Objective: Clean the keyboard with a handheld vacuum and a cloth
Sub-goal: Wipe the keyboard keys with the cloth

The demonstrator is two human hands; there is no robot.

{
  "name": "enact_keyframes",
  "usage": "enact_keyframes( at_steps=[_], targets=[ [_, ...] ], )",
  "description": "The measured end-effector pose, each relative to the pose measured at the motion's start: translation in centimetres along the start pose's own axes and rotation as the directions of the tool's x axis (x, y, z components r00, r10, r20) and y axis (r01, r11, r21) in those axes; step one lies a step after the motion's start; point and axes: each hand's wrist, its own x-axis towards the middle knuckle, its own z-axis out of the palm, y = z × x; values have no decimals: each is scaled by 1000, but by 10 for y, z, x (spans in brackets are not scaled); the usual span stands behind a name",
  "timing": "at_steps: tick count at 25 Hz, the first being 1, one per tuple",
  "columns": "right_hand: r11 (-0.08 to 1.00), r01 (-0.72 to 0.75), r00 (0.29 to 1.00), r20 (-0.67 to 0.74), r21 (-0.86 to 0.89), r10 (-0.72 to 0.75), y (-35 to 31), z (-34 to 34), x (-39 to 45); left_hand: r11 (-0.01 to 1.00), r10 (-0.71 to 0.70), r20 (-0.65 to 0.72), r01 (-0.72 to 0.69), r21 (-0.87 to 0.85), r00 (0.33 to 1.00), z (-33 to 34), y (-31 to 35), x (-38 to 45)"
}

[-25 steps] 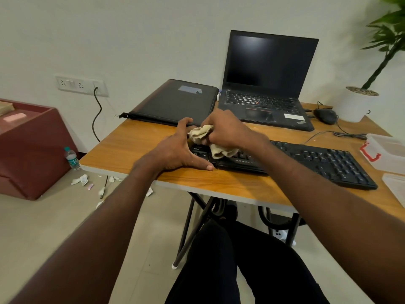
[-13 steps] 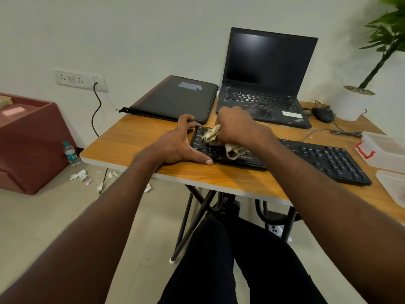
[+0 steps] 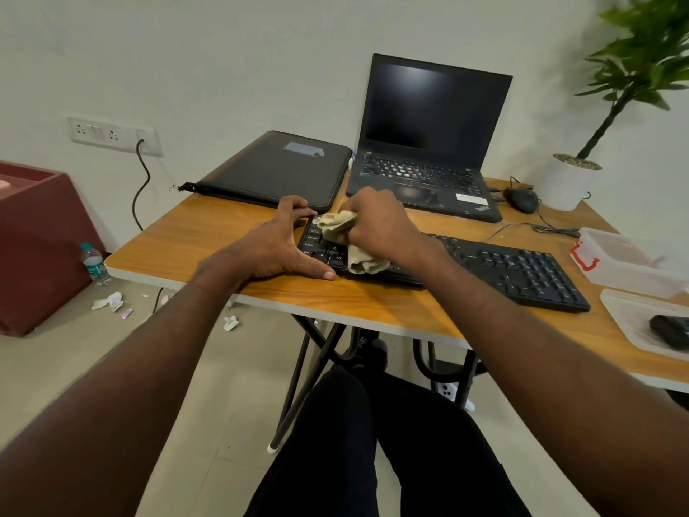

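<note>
Right hand: the right hand is curled round a bunched beige cloth and presses it onto the left part of the black keyboard. One fold of cloth hangs below the hand over the keyboard's near edge.
Left hand: the left hand lies spread just left of the right hand. Its fingers are fairly straight. The thumb runs along the keyboard's near left corner and the fingertips reach round the far left corner, bracing the keyboard; it holds nothing.
Keyboard position: under and to the right of both hands, lying slantwise on the wooden table.
Beyond the hands: an open laptop with a dark screen, and a closed black sleeve to its left.
Right of the right hand: a black mouse, a white plant pot, a clear box with a red clasp, and a clear tray holding a dark item too blurred to identify.
Vacuum: cannot be identified in this view.
Left of the left hand, on the floor: a water bottle and paper scraps.
Change since half a second ago: the right hand and cloth have shifted toward the keyboard's far left corner; more cloth shows above the hand. The left hand stays in the same bracing position.
</note>
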Motion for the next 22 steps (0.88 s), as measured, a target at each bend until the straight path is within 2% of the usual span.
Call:
enact_keyframes(
  at_steps=[5,6,8,10,12,15,17,20,22],
  targets=[
    [956,-214,977,-39,-199,210,35,-11,-10,1000,-13,10,13,-20,1000,0,0,-1],
    [960,-216,976,-25,-178,215,37,-14,-10,1000,-19,14,19,-15,1000,-1,1,-1],
    [991,-132,991,-4,-19,132,24,-10,-10,1000,-28,38,28,0,999,-2,9,-3],
    [996,-63,998,-17,69,65,8,1,-11,1000,-8,59,6,28,998,3,21,0],
    [996,-51,996,-64,74,55,3,11,-11,993,24,58,-30,114,998,12,30,2],
    [996,-52,998,-26,66,54,11,5,-22,978,26,13,-28,205,1000,21,29,3],
    [995,-100,995,-5,27,100,31,-7,-34,981,29,4,-29,192,1000,20,25,3],
    [969,-246,969,7,-24,246,69,-28,-44,982,27,23,-31,185,999,17,25,2],
    [966,-257,966,-4,-8,257,72,-29,-39,984,12,52,-21,178,999,17,30,3]
  ],
)
